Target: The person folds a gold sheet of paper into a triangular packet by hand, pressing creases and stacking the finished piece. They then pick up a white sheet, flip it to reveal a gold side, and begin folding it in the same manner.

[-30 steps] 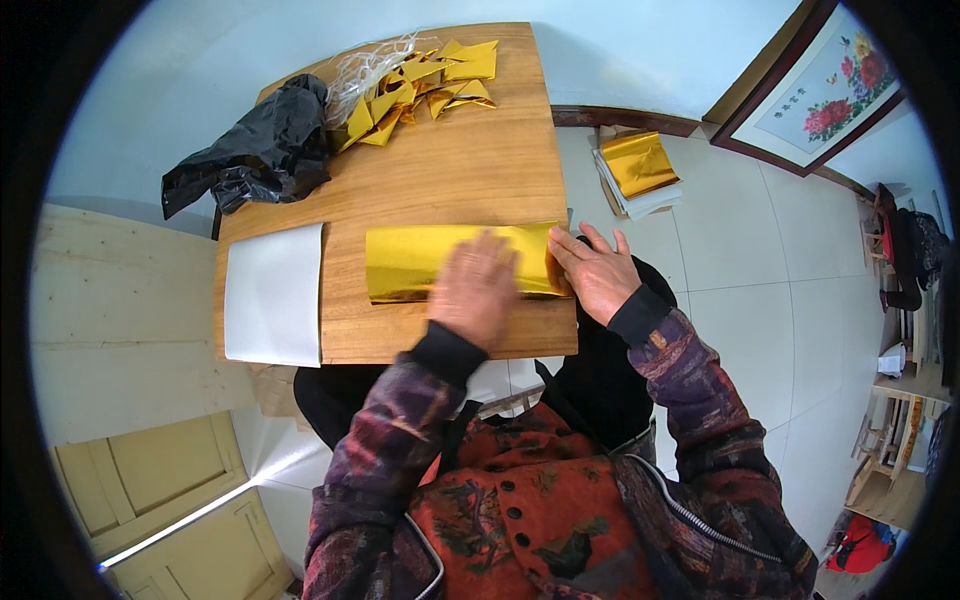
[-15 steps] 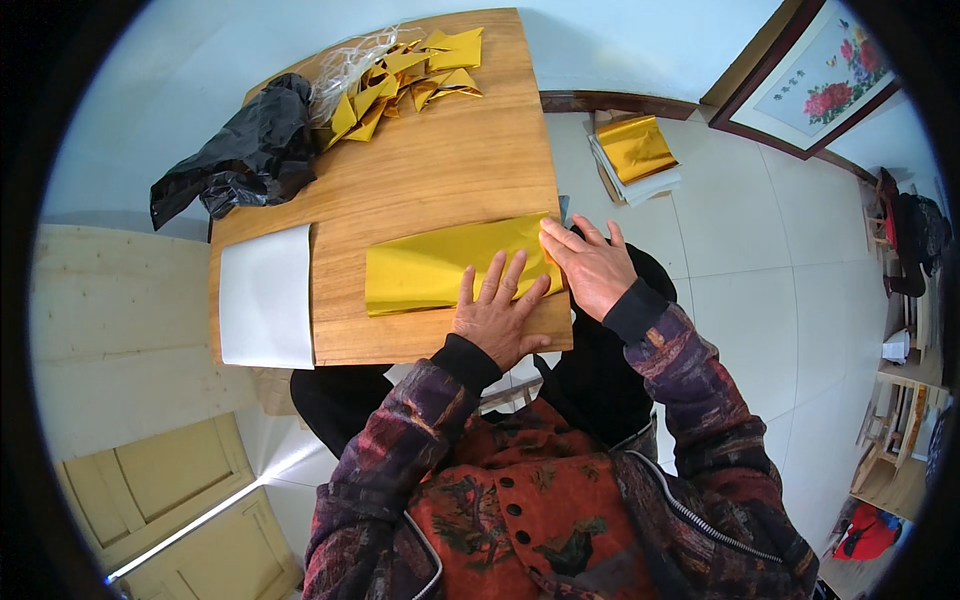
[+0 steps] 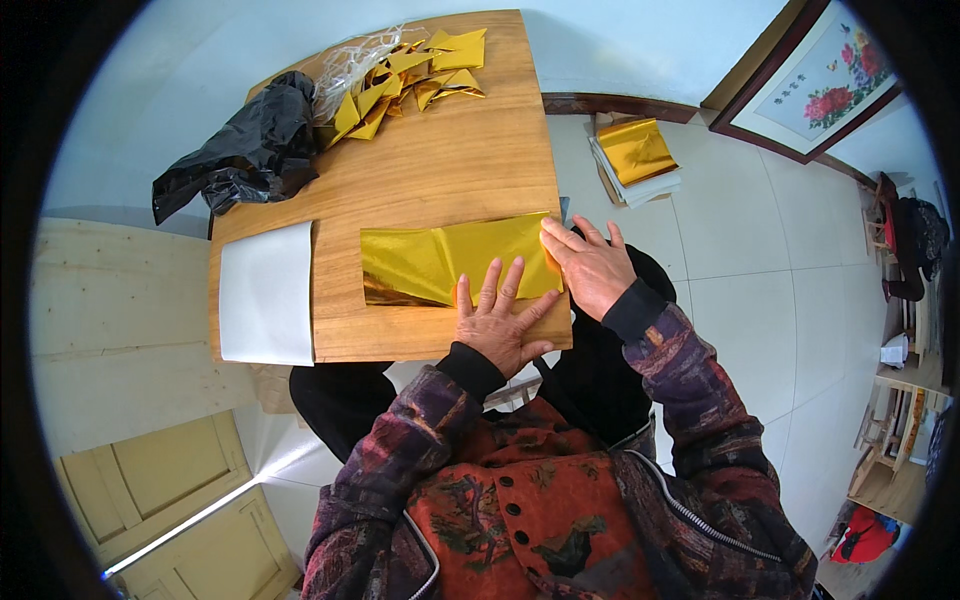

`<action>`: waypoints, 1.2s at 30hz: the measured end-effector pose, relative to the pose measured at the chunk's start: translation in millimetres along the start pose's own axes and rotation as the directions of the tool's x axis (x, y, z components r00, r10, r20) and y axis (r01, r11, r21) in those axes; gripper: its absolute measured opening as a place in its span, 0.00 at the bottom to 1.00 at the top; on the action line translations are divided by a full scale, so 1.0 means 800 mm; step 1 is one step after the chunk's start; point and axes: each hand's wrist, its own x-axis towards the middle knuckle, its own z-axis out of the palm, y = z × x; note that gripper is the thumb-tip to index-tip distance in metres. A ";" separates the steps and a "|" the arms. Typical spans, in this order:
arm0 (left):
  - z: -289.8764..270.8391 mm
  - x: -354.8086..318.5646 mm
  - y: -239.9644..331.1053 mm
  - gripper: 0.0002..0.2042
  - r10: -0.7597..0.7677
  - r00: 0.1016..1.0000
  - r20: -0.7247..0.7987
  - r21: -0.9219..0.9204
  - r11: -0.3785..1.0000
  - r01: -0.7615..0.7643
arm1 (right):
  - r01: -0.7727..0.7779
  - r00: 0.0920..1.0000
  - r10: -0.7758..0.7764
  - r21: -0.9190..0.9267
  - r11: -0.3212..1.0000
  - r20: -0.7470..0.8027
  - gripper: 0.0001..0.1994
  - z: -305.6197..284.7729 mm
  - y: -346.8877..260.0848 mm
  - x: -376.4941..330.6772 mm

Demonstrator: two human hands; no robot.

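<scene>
A sheet of gold foil paper lies partly folded on the near right part of a wooden table. My left hand rests flat with fingers spread on the sheet's near edge. My right hand presses its fingertips on the sheet's right end, by the table's right edge. Neither hand grips anything.
A white sheet lies at the table's near left. A black plastic bag and a pile of folded gold pieces with clear wrapping sit at the far end. A stack of gold paper lies on the tiled floor beside a framed flower picture.
The gold sheet has opened out wider. My left hand slid back toward the near edge with fingers spread, and my right hand shifted to the sheet's right end.
</scene>
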 end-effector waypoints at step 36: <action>0.016 0.040 -0.010 0.43 -0.222 0.972 -0.077 -0.109 0.971 0.214 | -0.048 0.985 0.040 0.042 0.998 0.165 0.37 -0.021 -0.006 0.000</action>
